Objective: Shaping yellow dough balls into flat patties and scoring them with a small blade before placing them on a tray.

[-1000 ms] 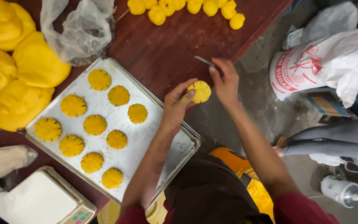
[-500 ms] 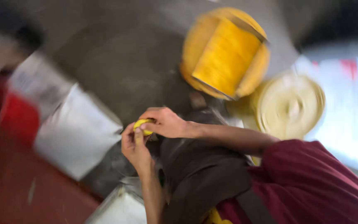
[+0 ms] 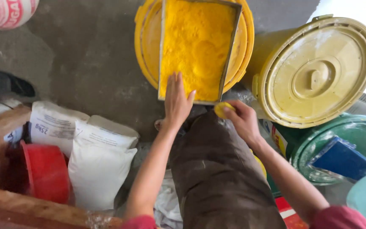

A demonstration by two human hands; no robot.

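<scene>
Left hand [image 3: 178, 99] lies flat and open on the powder tray [image 3: 197, 46], top centre. Right hand [image 3: 241, 121] grips a yellow dough piece [image 3: 223, 110] (pressing the edge might tip the tray).

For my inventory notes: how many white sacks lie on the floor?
2: one white sack beside the red tub, another behind it. More may be hidden.

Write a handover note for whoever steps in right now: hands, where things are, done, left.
Left hand: open, flat, fingers spread on the near end of the metal tray of yellow powder.
Right hand: closed on a small yellow dough ball, just off the tray's near corner.
The tray sits on top of a yellow bucket; a lidded cream bucket stands to the right.
Done: dough ball brought up to the tray.
Left: the ball has not yet touched the powder.
</scene>
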